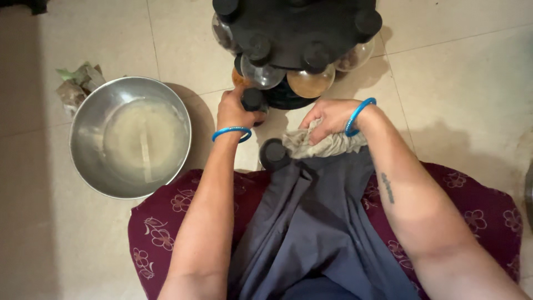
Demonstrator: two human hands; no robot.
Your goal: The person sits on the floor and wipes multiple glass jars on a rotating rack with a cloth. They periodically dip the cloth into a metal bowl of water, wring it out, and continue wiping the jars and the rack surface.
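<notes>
My left hand (234, 111) grips a small glass jar with a black lid (254, 100), right at the foot of a black round spice rack (297, 28) that carries several glass jars with black lids. My right hand (328, 118) presses a crumpled grey-beige cloth (325, 145) against my lap. Another black-lidded jar (275, 154) stands on the floor just left of the cloth, between my two hands. Each wrist wears a blue bangle.
A steel bowl (83, 128) of cloudy water sits on the tiled floor at the left. Behind it lies crumpled wrapping (78, 83). I sit on the floor in maroon flowered and grey fabric (311, 233).
</notes>
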